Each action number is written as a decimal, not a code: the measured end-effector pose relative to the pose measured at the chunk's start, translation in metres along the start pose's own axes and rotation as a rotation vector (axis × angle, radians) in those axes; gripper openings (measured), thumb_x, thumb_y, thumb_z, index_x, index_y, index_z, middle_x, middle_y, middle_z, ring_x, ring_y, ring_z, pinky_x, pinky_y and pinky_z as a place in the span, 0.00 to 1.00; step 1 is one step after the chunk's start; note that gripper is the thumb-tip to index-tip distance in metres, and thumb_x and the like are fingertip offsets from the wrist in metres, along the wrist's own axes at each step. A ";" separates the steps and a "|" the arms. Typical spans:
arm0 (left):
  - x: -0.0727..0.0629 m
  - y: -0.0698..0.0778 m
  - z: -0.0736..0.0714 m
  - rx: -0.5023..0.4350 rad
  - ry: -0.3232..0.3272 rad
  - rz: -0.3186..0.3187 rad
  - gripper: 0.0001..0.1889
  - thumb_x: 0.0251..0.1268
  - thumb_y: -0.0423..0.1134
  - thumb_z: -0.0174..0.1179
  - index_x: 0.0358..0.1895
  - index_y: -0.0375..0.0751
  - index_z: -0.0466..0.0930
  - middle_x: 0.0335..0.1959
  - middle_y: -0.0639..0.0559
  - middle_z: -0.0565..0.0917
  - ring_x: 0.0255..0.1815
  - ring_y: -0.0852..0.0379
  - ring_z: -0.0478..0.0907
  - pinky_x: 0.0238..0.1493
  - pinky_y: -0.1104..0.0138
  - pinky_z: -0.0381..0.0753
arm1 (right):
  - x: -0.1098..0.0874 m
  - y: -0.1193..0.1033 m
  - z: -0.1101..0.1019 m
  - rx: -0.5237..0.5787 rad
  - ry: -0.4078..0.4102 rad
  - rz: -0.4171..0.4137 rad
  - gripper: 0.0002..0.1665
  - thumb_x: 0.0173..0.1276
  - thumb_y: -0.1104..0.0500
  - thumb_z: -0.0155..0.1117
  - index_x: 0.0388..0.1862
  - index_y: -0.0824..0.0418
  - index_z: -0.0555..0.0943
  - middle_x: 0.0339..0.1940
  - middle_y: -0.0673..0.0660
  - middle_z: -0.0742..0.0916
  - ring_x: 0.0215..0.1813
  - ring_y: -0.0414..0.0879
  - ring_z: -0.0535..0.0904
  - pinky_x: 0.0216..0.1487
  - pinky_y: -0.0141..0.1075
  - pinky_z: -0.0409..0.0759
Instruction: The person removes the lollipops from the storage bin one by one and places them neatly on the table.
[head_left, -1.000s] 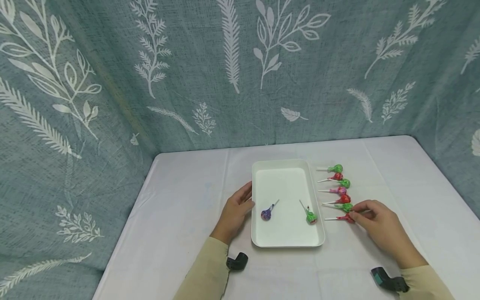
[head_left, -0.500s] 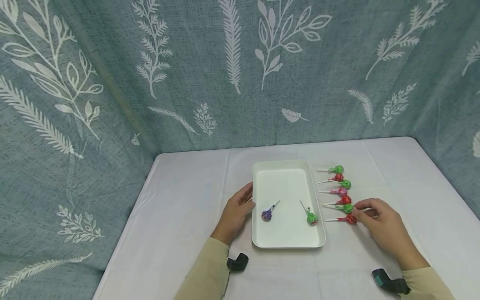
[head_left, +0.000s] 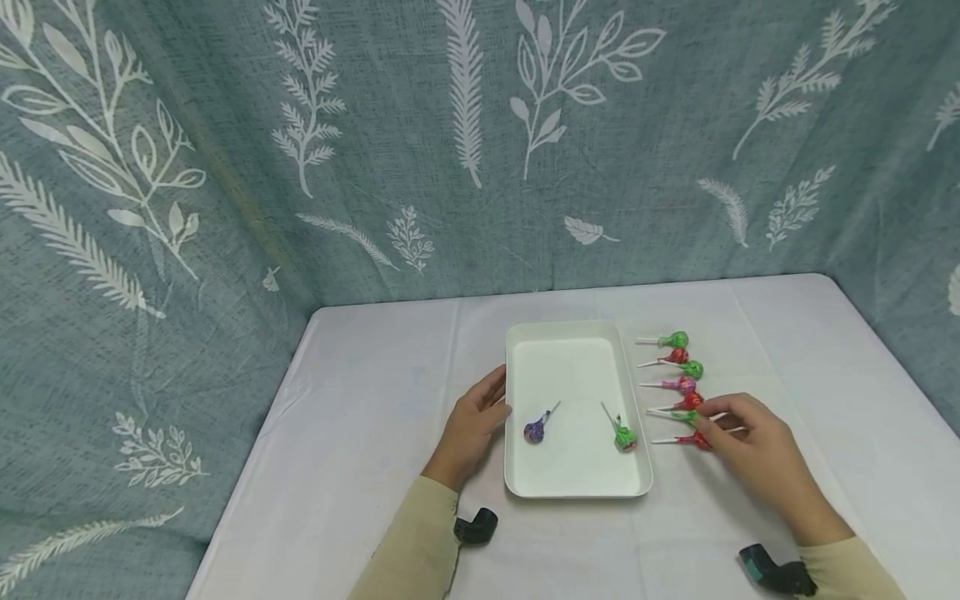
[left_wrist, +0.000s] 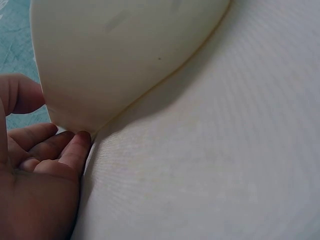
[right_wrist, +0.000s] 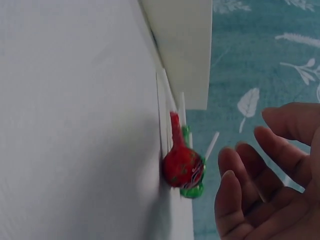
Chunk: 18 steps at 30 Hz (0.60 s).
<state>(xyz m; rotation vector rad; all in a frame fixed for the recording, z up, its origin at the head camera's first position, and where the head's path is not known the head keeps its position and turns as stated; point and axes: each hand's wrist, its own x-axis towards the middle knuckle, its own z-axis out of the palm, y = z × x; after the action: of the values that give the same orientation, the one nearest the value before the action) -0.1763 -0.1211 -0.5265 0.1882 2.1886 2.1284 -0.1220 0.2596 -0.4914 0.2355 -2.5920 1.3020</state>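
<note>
My left hand [head_left: 465,429] grips the left side of a white rectangular tray [head_left: 577,490], and the left wrist view has its fingertips against the tray wall [left_wrist: 135,55]. Inside the tray lie a purple lollipop [head_left: 534,432] and a green lollipop [head_left: 625,438]. My right hand [head_left: 761,450] is over the near end of a lollipop row, thumb and index finger by the head of another green lollipop [head_left: 686,416], partly hidden. Just below is a red lollipop [right_wrist: 182,167]. In the right wrist view the fingers [right_wrist: 232,197] are loosely bent and apart from it, with nothing visible between them.
Farther along the row, right of the tray, lie a red lollipop [head_left: 688,402], a pink lollipop [head_left: 684,384] and several more, sticks pointing left. A white cloth [head_left: 375,400] covers the table. Patterned green-blue curtains [head_left: 420,125] hang at its back and sides.
My right hand has shifted slightly, from beside the heads of the nearest red and green lollipops to over the green one's head. The left hand and tray stay in place.
</note>
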 end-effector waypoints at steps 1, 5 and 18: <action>0.000 0.000 0.000 0.002 0.000 -0.001 0.34 0.75 0.25 0.56 0.84 0.33 0.64 0.82 0.42 0.69 0.81 0.45 0.67 0.79 0.59 0.68 | 0.000 -0.002 0.001 0.011 0.001 -0.015 0.08 0.75 0.67 0.73 0.51 0.64 0.88 0.48 0.58 0.87 0.39 0.36 0.85 0.36 0.25 0.84; 0.001 -0.002 0.000 0.019 0.005 0.002 0.34 0.75 0.26 0.56 0.84 0.34 0.65 0.82 0.43 0.70 0.81 0.46 0.67 0.78 0.60 0.68 | 0.000 -0.007 0.005 0.017 0.011 -0.068 0.10 0.72 0.70 0.75 0.50 0.64 0.88 0.48 0.57 0.88 0.42 0.34 0.83 0.39 0.22 0.82; 0.000 0.000 0.001 0.015 0.010 0.004 0.34 0.75 0.26 0.56 0.84 0.34 0.65 0.82 0.42 0.70 0.81 0.44 0.68 0.78 0.58 0.69 | 0.001 -0.024 0.021 -0.018 -0.010 -0.194 0.12 0.66 0.71 0.79 0.44 0.59 0.88 0.43 0.49 0.87 0.40 0.38 0.81 0.38 0.23 0.80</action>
<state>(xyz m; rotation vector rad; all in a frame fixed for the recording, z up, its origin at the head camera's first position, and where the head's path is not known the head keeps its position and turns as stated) -0.1766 -0.1205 -0.5262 0.1827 2.2117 2.1207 -0.1196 0.2291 -0.4851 0.4783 -2.5139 1.2115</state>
